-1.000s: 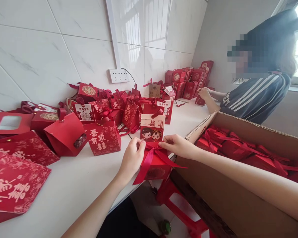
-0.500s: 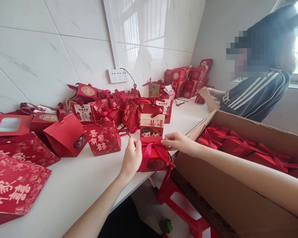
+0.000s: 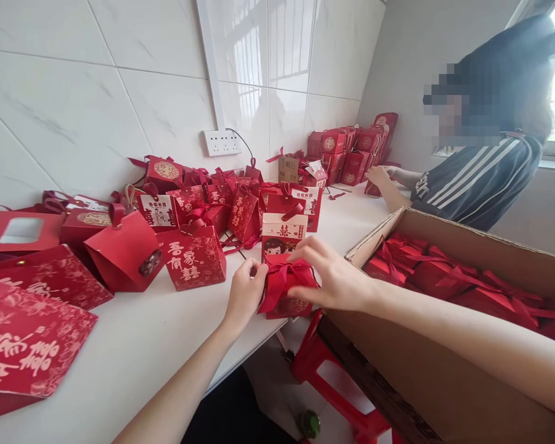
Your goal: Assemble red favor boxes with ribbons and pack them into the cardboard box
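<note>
At the table's edge stands a small red gift box (image 3: 287,307) with a red ribbon (image 3: 281,279) tied in a bow on top. My left hand (image 3: 246,293) is closed in a pinch at the left side of the bow. Over the box's right side reaches my right hand (image 3: 335,274), thumb and fingers apart around the bow, its fingertips partly hidden among ribbon. Right behind stands a red-and-white box with cartoon faces (image 3: 277,237), partly covered by my right hand's fingers.
Many red gift boxes (image 3: 197,262) crowd the white table (image 3: 166,345) on the left and back. A cardboard carton (image 3: 398,345) holding ribboned red boxes stands at right. Below is a red stool (image 3: 333,388). A co-worker (image 3: 481,179) handles a red box at the far end.
My right hand has moved from pinching the ribbon's right side to spreading over the bow. The ribbon's left tail now lies bunched lower beside my left hand, which has barely moved.
</note>
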The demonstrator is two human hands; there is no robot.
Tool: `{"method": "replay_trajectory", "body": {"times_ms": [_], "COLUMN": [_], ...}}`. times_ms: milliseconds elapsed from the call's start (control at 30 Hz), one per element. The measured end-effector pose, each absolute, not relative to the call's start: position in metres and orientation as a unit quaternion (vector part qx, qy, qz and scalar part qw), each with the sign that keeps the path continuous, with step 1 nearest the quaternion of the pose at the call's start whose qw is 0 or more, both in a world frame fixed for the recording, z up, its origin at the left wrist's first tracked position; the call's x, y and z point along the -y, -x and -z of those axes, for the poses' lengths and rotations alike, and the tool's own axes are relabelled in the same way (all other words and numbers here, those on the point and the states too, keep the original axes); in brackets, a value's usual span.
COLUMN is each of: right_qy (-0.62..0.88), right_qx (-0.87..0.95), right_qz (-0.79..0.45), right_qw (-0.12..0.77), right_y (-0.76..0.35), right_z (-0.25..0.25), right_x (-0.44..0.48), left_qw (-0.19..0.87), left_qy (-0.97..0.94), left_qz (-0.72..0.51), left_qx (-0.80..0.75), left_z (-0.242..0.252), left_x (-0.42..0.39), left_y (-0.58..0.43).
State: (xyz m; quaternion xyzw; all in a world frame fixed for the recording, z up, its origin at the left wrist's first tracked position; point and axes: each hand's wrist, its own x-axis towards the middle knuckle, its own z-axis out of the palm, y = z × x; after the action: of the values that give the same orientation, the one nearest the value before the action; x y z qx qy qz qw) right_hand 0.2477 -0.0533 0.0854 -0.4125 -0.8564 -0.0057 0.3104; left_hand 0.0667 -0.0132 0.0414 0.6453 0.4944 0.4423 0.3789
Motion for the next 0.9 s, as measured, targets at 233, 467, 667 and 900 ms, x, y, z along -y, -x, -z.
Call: {"method": "replay_trajectory", "body": {"times_ms": [233, 467, 667, 900], "right_qy": [0.246, 0.154, 0.102, 0.228], "right_qx": [0.932, 0.938, 0.953, 0.936], "right_qz": [0.213, 0.247, 0.202, 0.026], "right_qw": [0.161, 0.188, 0.203, 0.267], "right_y": [-0.232, -0.24, -0.239, -0.241], "right_z": [-0.079, -0.083, -0.079, -0.1], "right_x": [0.055, 0.061, 0.069, 0.081], "left_qw": [0.263, 0.334, 0.286, 0.302], "left_qy": [-0.698, -0.788, -0.806, -0.804], "left_qz": [-0.488, -0.351, -0.353, -0.35], "left_qx": [-0.454, -0.38, -0.379, -0.373], "left_z": [-0.046, -0.071, -0.065, -0.06], "left_x": [0.005, 0.0, 0.003, 0.002], "left_y": [-0.067, -0.081, -0.083, -0.08]}}
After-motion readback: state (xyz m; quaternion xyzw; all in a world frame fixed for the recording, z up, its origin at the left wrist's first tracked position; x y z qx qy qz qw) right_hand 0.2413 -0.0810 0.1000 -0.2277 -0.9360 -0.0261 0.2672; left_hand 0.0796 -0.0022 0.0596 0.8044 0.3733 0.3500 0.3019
